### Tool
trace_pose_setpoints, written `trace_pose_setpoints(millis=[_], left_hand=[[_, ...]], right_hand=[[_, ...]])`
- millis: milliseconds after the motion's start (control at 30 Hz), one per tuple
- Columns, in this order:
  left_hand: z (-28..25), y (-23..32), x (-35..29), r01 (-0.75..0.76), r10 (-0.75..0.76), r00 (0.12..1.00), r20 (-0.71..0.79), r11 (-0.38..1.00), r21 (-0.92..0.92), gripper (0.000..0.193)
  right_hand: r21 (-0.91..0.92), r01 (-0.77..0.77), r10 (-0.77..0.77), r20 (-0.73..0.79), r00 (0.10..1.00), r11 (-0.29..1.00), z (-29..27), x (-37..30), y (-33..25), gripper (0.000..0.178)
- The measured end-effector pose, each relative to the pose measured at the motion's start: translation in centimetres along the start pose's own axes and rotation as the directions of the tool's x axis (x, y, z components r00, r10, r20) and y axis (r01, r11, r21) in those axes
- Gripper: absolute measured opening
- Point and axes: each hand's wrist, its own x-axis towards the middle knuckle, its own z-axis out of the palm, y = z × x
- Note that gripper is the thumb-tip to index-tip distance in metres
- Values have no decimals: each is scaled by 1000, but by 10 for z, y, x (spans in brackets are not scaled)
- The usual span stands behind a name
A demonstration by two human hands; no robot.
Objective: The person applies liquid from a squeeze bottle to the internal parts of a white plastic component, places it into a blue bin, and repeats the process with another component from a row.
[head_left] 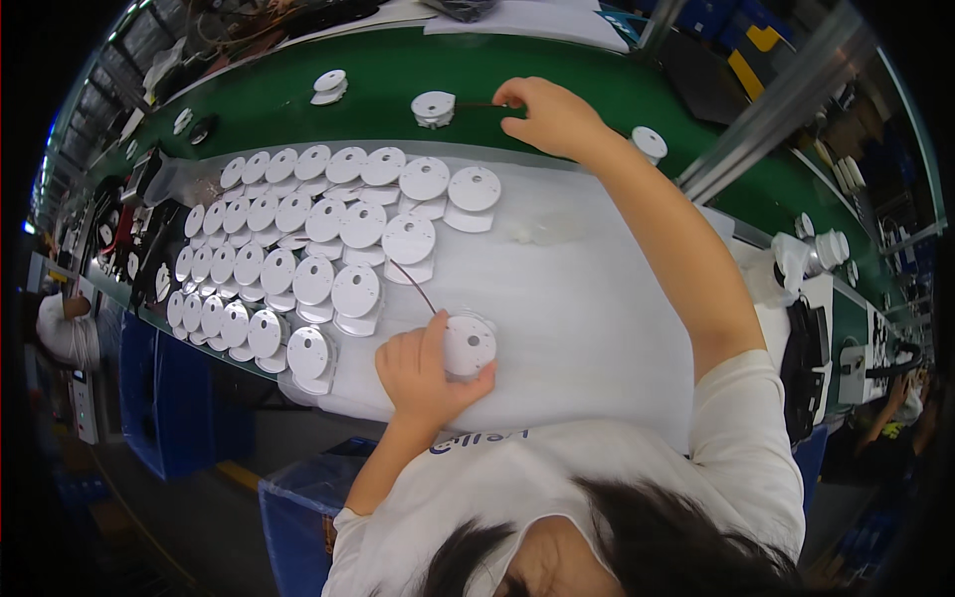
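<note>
I see a round white plastic disc part [469, 344] with a thin dark wire, lying on the white foam sheet [587, 289] near the table's front edge. My left hand [423, 373] is curled around it, fingers and thumb closed on its rim. My right hand [549, 114] reaches far out over the green conveyor belt [398, 70], fingers pinched on the dark wire [477, 104] of another round white part [434, 107] sitting on the belt. To the left, rows of identical white discs [298, 239] cover the foam sheet. More white parts sit on the belt.
</note>
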Motion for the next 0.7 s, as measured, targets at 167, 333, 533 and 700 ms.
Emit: trace_pose_setpoints(millis=[167,333,533,700], left_hand=[[1,3,3,-5,5,999,39,1000,18,59],[3,0,1,52,-53,993,108,999,18,57],[6,-3,1,58,-58,994,92,998,1,58],[7,-4,3,47,-46,991,124,999,-5,61]], right_hand=[[-95,-102,115,153,982,990,49,91,13,34],[-333,-310,391,209,896,890,73,126,-11,48],[-464,-253,369,178,912,849,81,123,-19,54],[-371,-210,246,52,968,904,66,110,-5,55]])
